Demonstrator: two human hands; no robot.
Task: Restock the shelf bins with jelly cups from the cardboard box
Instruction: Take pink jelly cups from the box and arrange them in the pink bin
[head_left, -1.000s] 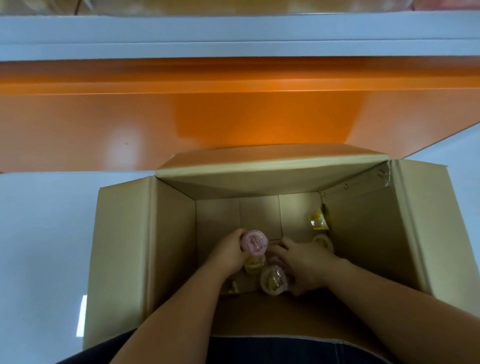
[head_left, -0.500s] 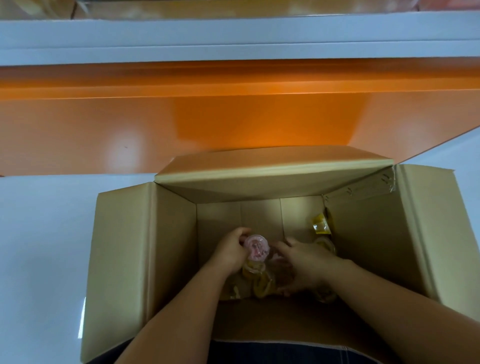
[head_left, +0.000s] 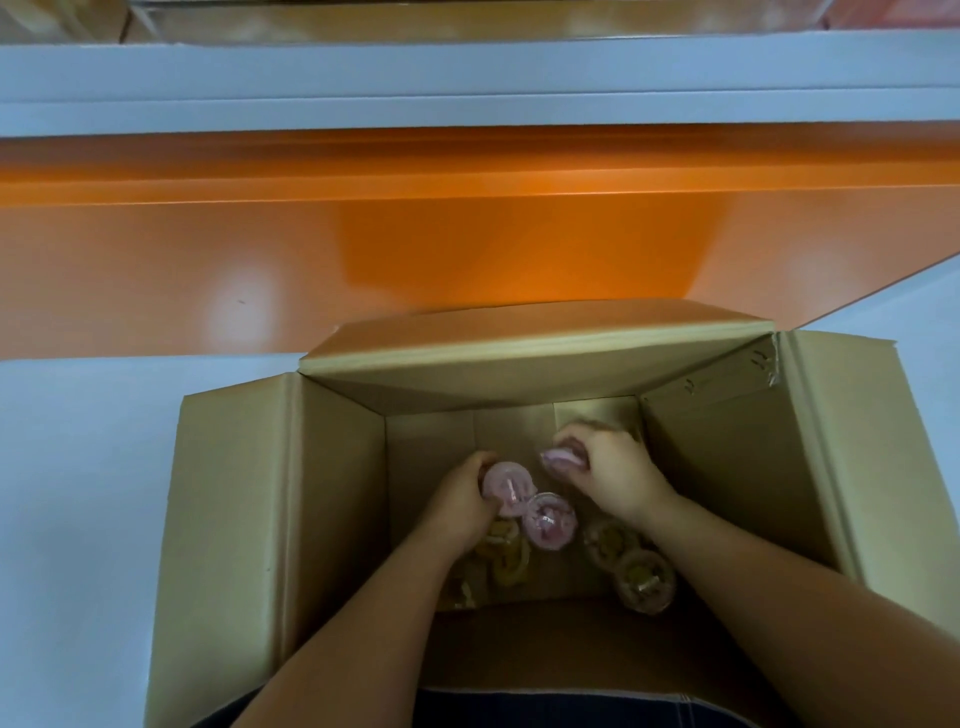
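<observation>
Both bare forearms reach down into the open cardboard box (head_left: 332, 493). The left hand (head_left: 462, 501) curls round a pink jelly cup (head_left: 506, 483) whose lid faces up. A second pink cup (head_left: 548, 522) sits touching it, also lid up. Farther in, the right hand (head_left: 615, 473) grips a third pink cup (head_left: 563, 460), tipped sideways. Yellow jelly cups (head_left: 644, 582) lie on the box floor beneath the hands. The box stands on a pale surface (head_left: 78, 493) against an orange panel (head_left: 467, 234), with a grey shelf edge (head_left: 467, 78) above it.
</observation>
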